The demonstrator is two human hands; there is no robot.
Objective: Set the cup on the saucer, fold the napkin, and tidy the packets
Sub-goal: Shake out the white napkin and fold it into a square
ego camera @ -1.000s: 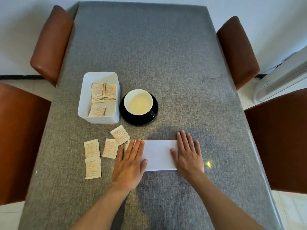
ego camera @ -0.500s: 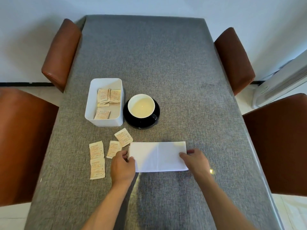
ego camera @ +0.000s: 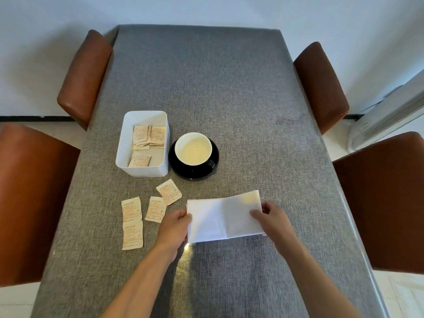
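Note:
A white napkin (ego camera: pixel 223 218), folded into a long rectangle with a crease down its middle, lies near the table's front. My left hand (ego camera: pixel 175 226) pinches its left edge. My right hand (ego camera: pixel 271 218) grips its right end, which is lifted slightly off the cloth. Behind it a black cup (ego camera: pixel 193 149) with a white inside stands on a black saucer (ego camera: pixel 181 171). Several beige packets (ego camera: pixel 132 222) lie loose left of the napkin. More packets (ego camera: pixel 149 137) sit in the white bin (ego camera: pixel 142 171).
The table is covered by a grey cloth (ego camera: pixel 229 88). Brown chairs stand on both sides, two on the left (ego camera: pixel 85 76) and two on the right (ego camera: pixel 321 86). A white appliance (ego camera: pixel 387 115) sits on the floor at the far right.
My hands went from lying flat on the napkin to pinching its two ends. The right end has risen off the table. The camera view has tilted up.

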